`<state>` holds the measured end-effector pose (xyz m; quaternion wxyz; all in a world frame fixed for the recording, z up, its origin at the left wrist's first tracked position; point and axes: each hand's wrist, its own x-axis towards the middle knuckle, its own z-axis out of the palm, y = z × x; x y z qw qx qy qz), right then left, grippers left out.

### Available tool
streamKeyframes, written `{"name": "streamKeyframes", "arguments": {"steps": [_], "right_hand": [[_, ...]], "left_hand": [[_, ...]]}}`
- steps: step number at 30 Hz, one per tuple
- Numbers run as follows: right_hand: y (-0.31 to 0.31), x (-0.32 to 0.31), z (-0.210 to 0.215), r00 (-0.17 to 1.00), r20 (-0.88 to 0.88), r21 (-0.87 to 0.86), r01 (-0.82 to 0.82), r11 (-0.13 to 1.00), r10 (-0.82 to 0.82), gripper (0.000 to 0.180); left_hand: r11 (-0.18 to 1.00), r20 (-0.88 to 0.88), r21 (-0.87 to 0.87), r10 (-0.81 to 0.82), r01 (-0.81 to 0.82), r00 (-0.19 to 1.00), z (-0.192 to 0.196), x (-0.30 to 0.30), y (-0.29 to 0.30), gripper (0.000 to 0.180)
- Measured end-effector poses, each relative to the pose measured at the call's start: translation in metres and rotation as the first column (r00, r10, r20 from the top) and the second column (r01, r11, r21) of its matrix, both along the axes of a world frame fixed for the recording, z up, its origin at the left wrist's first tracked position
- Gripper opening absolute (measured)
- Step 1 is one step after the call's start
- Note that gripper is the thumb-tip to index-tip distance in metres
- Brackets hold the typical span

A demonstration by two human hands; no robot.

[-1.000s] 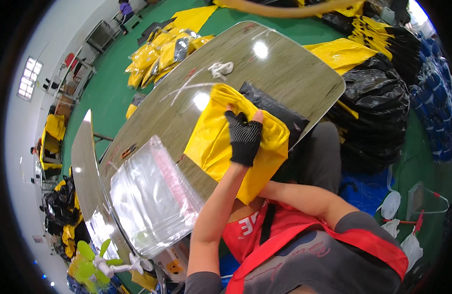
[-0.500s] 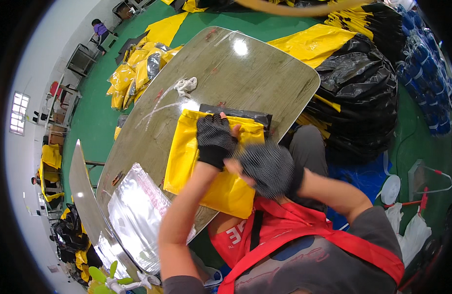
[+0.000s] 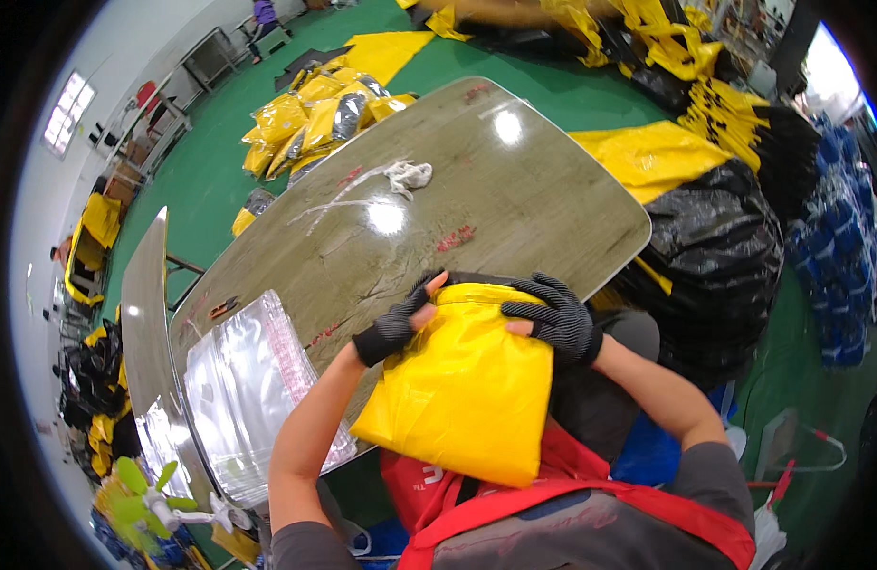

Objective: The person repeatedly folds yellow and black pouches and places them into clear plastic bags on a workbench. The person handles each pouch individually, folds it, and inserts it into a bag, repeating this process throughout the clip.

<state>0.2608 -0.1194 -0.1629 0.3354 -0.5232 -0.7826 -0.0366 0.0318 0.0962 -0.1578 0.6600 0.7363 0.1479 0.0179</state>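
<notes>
A folded yellow fabric piece (image 3: 462, 385) with a black edge at its far end hangs over the near edge of the table (image 3: 514, 199), against my body. My left hand (image 3: 393, 326), in a fingerless black glove, grips its upper left corner. In a full black knit glove, my right hand (image 3: 556, 318) holds its upper right corner. Both hands sit at the far end of the fabric, close together.
A stack of clear plastic bags (image 3: 239, 380) lies on the table at my left. A white rag (image 3: 408, 174) lies farther out. Yellow packed bags (image 3: 310, 119) sit on the green floor beyond; black bags (image 3: 719, 247) pile up at the right.
The yellow fabric has been pulled toward me, off the table edge. My right hand has come onto its right corner and my left has shifted to the left corner.
</notes>
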Motion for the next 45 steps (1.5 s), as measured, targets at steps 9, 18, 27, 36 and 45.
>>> {"name": "streamKeyframes", "arguments": {"steps": [9, 18, 27, 36, 45], "right_hand": [[0.014, 0.003, -0.014, 0.041, -0.774, -0.632, -0.093, 0.769, -0.632, 0.037], [-0.004, 0.021, -0.025, -0.06, -0.754, -0.601, -0.338, 0.724, -0.654, 0.046], [-0.024, 0.032, -0.04, -0.024, -0.775, -0.615, -0.195, 0.764, -0.631, 0.049], [-0.017, -0.002, -0.008, -0.073, -0.806, -0.522, -0.381, 0.763, -0.587, 0.054], [-0.049, -0.001, -0.006, -0.079, -0.837, -0.482, -0.359, 0.799, -0.541, 0.064]], "left_hand": [[0.697, 0.04, -0.039, 0.717, -0.716, 0.696, -0.052, -0.005, -0.058, 0.08], [0.029, 0.595, 0.756, 0.386, -0.654, 0.705, -0.039, 0.081, 0.154, 0.021], [0.236, 0.462, 0.763, 0.452, -0.602, 0.763, -0.044, -0.087, 0.114, 0.043], [0.214, -0.045, 0.952, 0.806, -0.22, 0.59, -0.065, -0.325, 0.047, 0.038], [0.166, -0.046, 0.979, 0.75, -0.12, 0.66, -0.043, -0.286, 0.038, 0.063]]}}
